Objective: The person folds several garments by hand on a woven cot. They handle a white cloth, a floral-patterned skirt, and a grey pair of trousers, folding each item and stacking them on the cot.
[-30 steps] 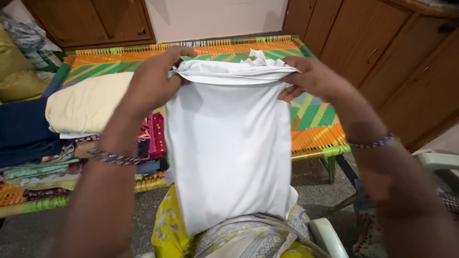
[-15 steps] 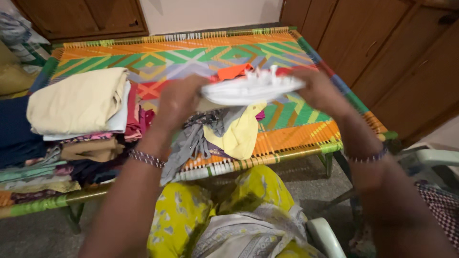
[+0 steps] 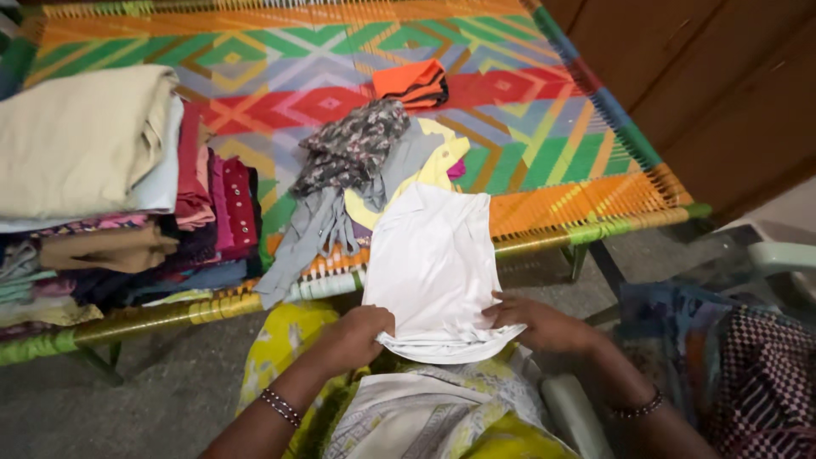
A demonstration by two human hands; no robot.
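Observation:
A white garment (image 3: 432,263) lies spread from my lap up onto the front edge of the woven cot (image 3: 544,127). My left hand (image 3: 361,330) grips its near left corner. My right hand (image 3: 531,321) rests on its near right edge, fingers pressed on the cloth. Both wrists wear bead bracelets. Just beyond the white garment lie a yellow cloth (image 3: 433,170), a grey garment (image 3: 319,229) and a dark patterned cloth (image 3: 357,144), all loose and unfolded.
A stack of folded clothes with a cream piece (image 3: 81,140) on top fills the cot's left side. A folded orange cloth (image 3: 414,82) sits further back. Wooden cupboards (image 3: 722,93) stand to the right. A chair arm (image 3: 782,255) and checked fabric (image 3: 756,374) are at right.
The white garment, held up folded in front of me a second ago, has come down and now lies spread over my lap and the cot's edge. My view has tilted down.

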